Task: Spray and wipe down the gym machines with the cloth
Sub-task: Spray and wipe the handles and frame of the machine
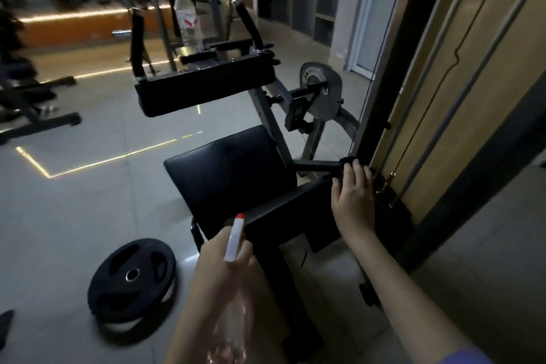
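A black gym machine stands in front of me, with a padded seat (230, 165) and a padded arm rest (206, 86) above it. My left hand (224, 269) grips a clear spray bottle (235, 239) with a white and orange nozzle, pointed up toward the seat. My right hand (353, 195) reaches to the right of the seat and holds a dark cloth (350, 167) against a black horizontal bar (316, 167) of the frame, fingers curled over it.
A clear water bottle (187, 18) stands on the machine's top. Black weight plates (131, 278) lie on the tiled floor at lower left. Another bench frame (38, 115) is at far left. A cable column (393, 127) rises at right.
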Demonstrator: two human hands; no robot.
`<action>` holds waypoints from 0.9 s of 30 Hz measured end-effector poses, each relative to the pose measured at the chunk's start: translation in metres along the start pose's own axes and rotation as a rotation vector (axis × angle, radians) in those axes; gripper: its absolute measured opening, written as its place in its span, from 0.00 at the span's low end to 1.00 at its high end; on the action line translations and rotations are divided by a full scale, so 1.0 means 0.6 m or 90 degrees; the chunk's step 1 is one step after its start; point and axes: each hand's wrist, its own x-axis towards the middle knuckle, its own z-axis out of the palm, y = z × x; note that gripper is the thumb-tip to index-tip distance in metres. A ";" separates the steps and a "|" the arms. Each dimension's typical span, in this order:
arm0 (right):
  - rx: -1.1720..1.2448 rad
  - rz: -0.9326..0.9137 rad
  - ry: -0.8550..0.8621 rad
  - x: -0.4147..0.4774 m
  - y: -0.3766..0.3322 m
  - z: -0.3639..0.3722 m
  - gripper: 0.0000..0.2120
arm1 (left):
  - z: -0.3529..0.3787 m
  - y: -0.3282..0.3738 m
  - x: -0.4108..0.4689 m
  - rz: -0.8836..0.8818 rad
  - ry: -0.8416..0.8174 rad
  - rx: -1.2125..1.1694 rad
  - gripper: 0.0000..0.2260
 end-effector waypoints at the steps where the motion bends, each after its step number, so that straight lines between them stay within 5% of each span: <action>1: 0.006 -0.023 -0.017 0.003 0.009 -0.002 0.21 | 0.011 0.006 -0.015 -0.017 0.013 -0.017 0.11; 6: 0.033 -0.097 -0.046 0.007 0.036 -0.011 0.26 | 0.060 0.044 -0.064 -0.082 0.017 -0.041 0.11; 10: 0.042 -0.180 -0.020 0.013 0.061 -0.008 0.23 | 0.079 0.053 -0.063 -0.143 0.053 -0.080 0.19; 17: 0.076 -0.270 0.023 0.023 0.098 -0.006 0.20 | 0.094 0.051 -0.049 -0.144 0.129 -0.036 0.16; 21: 0.134 -0.290 -0.012 0.036 0.112 -0.012 0.21 | 0.133 0.076 -0.052 -0.177 0.093 -0.011 0.20; 27: 0.305 -0.280 -0.141 0.094 0.154 -0.030 0.17 | 0.227 0.151 -0.021 -0.218 0.169 0.049 0.14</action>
